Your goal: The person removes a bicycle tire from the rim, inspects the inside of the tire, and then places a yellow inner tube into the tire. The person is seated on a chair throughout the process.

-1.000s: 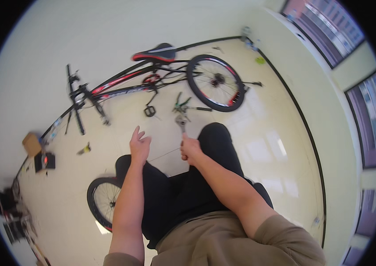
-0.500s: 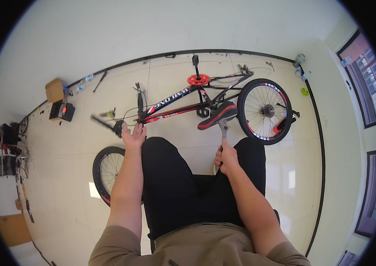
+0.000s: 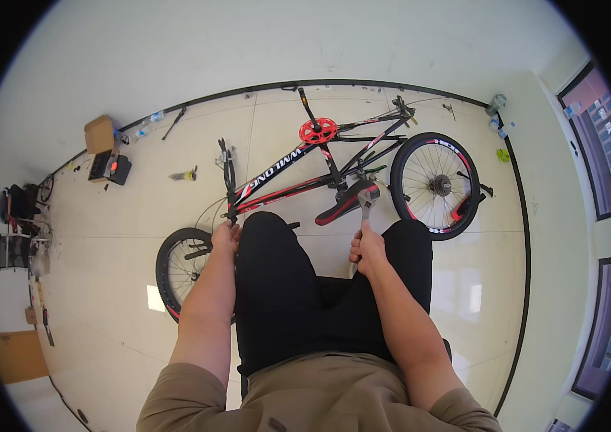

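A black-and-red bicycle frame (image 3: 287,183) lies on its side on the pale tiled floor (image 3: 140,266), beyond my knees. My left hand (image 3: 225,237) is closed at the frame's front end, by the head tube; exactly which part is under the fingers is hard to see. The front wheel (image 3: 176,252) and handlebar parts lie just left of it. My right hand (image 3: 366,248) grips an adjustable wrench (image 3: 365,205), its head over the black-and-red saddle (image 3: 341,207). The red chainring (image 3: 317,128) faces up, and the rear wheel (image 3: 433,183) is at the right.
An open black case (image 3: 107,162) with a cardboard lid, a yellow item (image 3: 190,174) and plastic bottles (image 3: 150,122) lie left and along the back wall (image 3: 320,43). A seated person (image 3: 17,205) is at the far left. Windows (image 3: 593,133) line the right wall.
The frame has flipped over: chainring and crank now point away from me, saddle toward me. My open left hand has reached forward and closed on the front end; my right hand still holds the wrench.
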Demonstrator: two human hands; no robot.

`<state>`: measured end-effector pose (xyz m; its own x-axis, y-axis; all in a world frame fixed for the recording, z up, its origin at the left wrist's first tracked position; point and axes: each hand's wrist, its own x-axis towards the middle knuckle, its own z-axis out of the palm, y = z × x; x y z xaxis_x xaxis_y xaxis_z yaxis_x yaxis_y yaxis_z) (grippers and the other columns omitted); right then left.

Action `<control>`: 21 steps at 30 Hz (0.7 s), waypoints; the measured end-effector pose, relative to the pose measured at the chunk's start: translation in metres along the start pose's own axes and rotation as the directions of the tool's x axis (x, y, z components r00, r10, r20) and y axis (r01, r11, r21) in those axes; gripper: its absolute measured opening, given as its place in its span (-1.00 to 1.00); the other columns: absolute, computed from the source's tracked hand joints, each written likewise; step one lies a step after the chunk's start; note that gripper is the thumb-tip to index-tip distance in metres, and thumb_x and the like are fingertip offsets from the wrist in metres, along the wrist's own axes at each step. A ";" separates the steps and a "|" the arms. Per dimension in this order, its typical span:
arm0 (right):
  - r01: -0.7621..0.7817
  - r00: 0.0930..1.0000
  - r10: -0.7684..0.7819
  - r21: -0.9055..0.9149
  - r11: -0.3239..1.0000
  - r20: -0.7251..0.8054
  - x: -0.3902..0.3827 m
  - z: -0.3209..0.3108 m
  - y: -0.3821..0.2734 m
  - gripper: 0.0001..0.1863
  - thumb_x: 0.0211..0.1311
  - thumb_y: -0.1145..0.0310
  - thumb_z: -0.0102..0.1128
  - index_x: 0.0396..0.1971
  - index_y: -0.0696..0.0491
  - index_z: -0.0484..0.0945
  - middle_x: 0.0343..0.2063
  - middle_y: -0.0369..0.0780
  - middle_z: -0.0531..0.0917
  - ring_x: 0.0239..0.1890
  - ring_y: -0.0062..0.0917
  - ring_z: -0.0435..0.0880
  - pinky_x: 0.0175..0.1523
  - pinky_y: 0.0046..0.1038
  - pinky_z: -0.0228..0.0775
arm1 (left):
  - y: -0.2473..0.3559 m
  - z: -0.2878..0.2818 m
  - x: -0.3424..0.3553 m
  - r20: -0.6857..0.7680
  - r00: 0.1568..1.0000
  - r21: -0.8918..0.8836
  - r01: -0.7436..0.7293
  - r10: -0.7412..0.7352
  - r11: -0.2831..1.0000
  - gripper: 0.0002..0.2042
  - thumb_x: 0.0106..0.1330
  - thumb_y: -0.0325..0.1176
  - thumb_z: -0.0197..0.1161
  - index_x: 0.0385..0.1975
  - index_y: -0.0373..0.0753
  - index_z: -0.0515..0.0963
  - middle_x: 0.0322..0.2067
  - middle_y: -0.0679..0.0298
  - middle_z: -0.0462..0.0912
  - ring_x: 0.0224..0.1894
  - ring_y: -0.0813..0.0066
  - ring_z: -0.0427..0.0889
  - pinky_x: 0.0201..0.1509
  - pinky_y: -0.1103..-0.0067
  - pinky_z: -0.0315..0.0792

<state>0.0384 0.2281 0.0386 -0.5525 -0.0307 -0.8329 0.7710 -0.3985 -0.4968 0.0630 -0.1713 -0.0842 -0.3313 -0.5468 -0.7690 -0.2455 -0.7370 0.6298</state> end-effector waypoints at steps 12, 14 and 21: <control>0.000 0.994 -0.019 0.183 0.983 0.104 0.004 -0.002 -0.006 -0.49 0.56 -0.15 -0.08 -0.50 -0.07 0.29 -0.75 -0.47 0.16 -0.79 -0.69 0.06 -0.63 -0.51 -0.07 | 0.030 -0.011 -0.061 0.042 0.972 0.258 -0.235 0.233 0.937 -0.81 0.37 -0.42 0.23 -0.13 -0.39 0.55 -0.37 0.09 0.68 -0.47 0.35 0.67 -0.48 0.51 0.54; -0.014 0.990 -0.016 0.216 0.976 0.138 0.000 0.011 -0.003 -0.49 0.56 -0.14 -0.07 -0.52 -0.08 0.28 -0.76 -0.47 0.15 -0.80 -0.69 0.06 -0.64 -0.52 -0.11 | 0.050 -0.038 -0.049 0.048 0.944 0.297 -0.325 0.326 0.898 -0.84 0.34 -0.43 0.25 -0.19 -0.38 0.58 -0.39 0.10 0.68 -0.45 0.34 0.69 -0.46 0.49 0.55; -0.016 0.992 -0.017 0.257 0.966 0.125 -0.001 0.010 -0.003 -0.49 0.55 -0.13 -0.05 -0.50 -0.06 0.30 -0.78 -0.47 0.15 -0.82 -0.69 0.05 -0.66 -0.53 -0.15 | 0.057 -0.059 -0.055 0.121 0.915 0.742 -0.341 0.385 0.578 -0.64 0.24 -0.23 0.22 -0.19 -0.44 0.72 -0.22 0.03 0.78 -0.17 0.27 0.76 -0.06 0.39 0.57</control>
<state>0.0334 0.2199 0.0433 -0.6011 -0.1381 -0.7872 0.6721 -0.6204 -0.4043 0.1207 -0.2065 -0.0120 -0.5075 -0.7361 -0.4478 -0.7046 0.0554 0.7075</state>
